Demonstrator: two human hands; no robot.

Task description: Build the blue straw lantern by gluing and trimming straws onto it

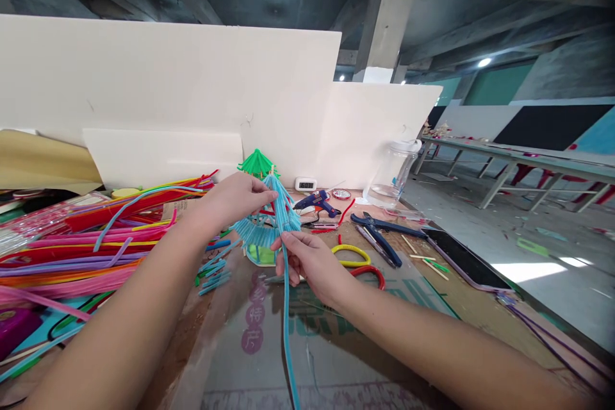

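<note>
A small pavilion model [254, 236] made of light-blue pipe cleaners stands ahead of me, its pointed blue roof partly behind my hands. A long light-blue pipe cleaner [287, 327] runs from the roof down toward me. My left hand [243, 200] is closed in a pinch at the strip's upper end, against the roof. Lower down, my right hand [310, 262] pinches the same pipe cleaner between thumb and fingers by the roof's lower edge. Short cut blue pieces [214, 277] lie left of the model. Behind it rises a green pipe-cleaner roof [258, 162].
Bundles of coloured pipe cleaners [91, 250] cover the left side. Scissors [369, 272], pliers [377, 237], a glue gun [318, 202] and a phone [466, 259] lie to the right. A digital timer [305, 184] and a water jug [391, 173] stand before white boards [192, 83].
</note>
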